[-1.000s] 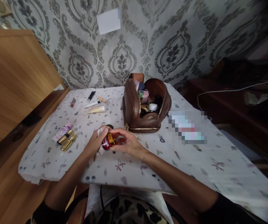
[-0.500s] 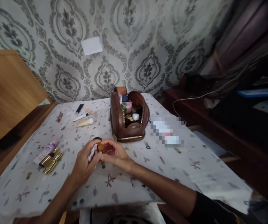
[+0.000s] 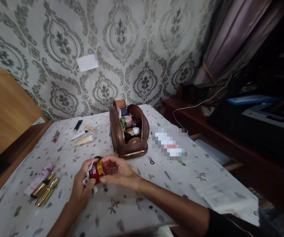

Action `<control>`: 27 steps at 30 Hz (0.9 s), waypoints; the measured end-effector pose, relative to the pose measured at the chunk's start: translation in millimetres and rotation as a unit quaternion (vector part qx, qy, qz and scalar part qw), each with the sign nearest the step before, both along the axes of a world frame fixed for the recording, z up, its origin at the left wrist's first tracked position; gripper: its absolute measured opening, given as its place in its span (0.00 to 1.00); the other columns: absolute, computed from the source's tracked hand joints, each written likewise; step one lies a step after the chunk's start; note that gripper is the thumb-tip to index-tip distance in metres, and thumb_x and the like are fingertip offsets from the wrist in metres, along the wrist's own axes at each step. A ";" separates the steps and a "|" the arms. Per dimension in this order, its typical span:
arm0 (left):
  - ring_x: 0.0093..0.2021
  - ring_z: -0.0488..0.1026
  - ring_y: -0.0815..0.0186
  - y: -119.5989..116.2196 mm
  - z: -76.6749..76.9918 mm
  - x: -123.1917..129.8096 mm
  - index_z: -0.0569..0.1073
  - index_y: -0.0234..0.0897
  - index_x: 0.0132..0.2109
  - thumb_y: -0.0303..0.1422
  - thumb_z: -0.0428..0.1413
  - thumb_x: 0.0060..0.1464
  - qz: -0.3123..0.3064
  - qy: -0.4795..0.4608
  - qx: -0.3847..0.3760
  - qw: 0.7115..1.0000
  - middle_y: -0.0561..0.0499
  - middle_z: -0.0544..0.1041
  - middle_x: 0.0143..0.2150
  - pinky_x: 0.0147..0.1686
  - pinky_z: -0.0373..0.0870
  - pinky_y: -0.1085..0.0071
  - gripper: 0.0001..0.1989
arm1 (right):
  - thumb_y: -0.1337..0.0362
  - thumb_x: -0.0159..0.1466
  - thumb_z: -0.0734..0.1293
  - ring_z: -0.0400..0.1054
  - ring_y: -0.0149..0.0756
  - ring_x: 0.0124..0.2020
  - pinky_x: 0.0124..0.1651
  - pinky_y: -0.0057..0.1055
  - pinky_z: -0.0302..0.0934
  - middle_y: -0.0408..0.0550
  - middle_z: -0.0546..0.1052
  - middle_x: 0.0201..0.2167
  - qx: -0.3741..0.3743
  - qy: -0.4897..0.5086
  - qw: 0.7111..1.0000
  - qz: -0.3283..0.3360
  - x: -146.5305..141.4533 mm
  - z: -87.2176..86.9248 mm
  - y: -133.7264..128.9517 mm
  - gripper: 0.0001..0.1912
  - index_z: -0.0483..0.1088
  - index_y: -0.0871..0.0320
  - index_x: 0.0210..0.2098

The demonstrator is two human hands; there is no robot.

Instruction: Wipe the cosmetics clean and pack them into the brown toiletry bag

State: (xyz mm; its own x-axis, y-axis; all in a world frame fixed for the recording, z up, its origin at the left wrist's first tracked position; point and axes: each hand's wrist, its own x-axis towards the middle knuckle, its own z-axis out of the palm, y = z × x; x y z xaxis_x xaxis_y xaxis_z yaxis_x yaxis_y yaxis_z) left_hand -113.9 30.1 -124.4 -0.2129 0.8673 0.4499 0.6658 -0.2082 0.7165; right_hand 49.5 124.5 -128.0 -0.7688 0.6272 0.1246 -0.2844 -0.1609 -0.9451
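Observation:
A small red jar (image 3: 94, 173) with a gold lid (image 3: 100, 168) lies on its side between my hands, above the near part of the table. My left hand (image 3: 82, 179) is closed round the red body, with a crumpled white tissue (image 3: 85, 178) between palm and jar. At the lid end, my right hand (image 3: 119, 172) curves its fingers and thumb against the gold rim. Just behind the fingers, a dark round item (image 3: 98, 158) shows in part. Beyond them stands a brown cosmetic bag (image 3: 129, 149), unzipped and filled with jars and bottles.
Two gold tubes (image 3: 47, 192) and a pink-and-white tube (image 3: 44, 172) lie at the left. Farther back are a cream tube (image 3: 84, 140), a white pen (image 3: 79, 135), a black tube (image 3: 78, 126) and a small reddish tube (image 3: 56, 136). A blurred-out phone-like object (image 3: 168, 143) lies right of the bag.
The jar has turned so that more of its red, lettered side shows in my hands. My view has shifted right and tilted up slightly. The bag and other items stay put on the table.

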 end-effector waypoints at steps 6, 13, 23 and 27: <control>0.38 0.78 0.59 1.0 -5.2 -6.5 0.70 0.37 0.50 0.46 0.43 0.64 0.003 0.000 0.037 0.999 0.47 0.80 0.39 0.42 0.73 0.65 0.20 | 0.62 0.51 0.79 0.71 0.34 0.36 0.40 0.33 0.67 0.46 0.77 0.41 0.268 -0.038 0.956 -0.114 52.5 52.8 28.9 0.26 0.74 0.55 0.49; 0.37 0.76 0.61 3.1 -11.8 -13.2 0.73 0.37 0.44 0.46 0.43 0.65 0.039 -0.007 0.011 0.999 0.48 0.78 0.36 0.37 0.71 0.68 0.21 | 0.56 0.56 0.75 0.74 0.43 0.40 0.48 0.43 0.68 0.50 0.79 0.40 0.417 -0.156 0.825 -0.349 94.3 97.9 106.1 0.23 0.73 0.58 0.48; 0.28 0.68 0.65 -2.4 -9.0 -39.9 0.75 0.38 0.42 0.50 0.40 0.65 0.220 -0.087 0.005 0.972 0.51 0.74 0.34 0.24 0.62 0.71 0.26 | 0.62 0.57 0.74 0.73 0.44 0.40 0.45 0.38 0.63 0.49 0.80 0.40 0.590 -0.377 0.670 -0.245 79.0 103.8 139.7 0.15 0.76 0.57 0.43; 0.20 0.63 0.69 -5.8 -13.9 -44.4 0.76 0.39 0.44 0.49 0.41 0.65 0.212 -0.056 -0.019 0.975 0.54 0.74 0.30 0.20 0.61 0.71 0.25 | 0.59 0.57 0.75 0.70 0.43 0.39 0.42 0.35 0.59 0.47 0.80 0.38 0.618 -0.444 0.616 -0.203 71.3 117.1 141.5 0.16 0.76 0.57 0.44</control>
State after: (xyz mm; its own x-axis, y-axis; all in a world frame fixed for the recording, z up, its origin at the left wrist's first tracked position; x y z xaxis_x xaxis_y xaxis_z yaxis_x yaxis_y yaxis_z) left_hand -158.3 24.2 -138.3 -0.6020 0.7063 0.3725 0.6034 0.0968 0.7916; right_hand 120.7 266.0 -10.8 -0.6892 0.6380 0.3435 0.6531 0.7523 -0.0870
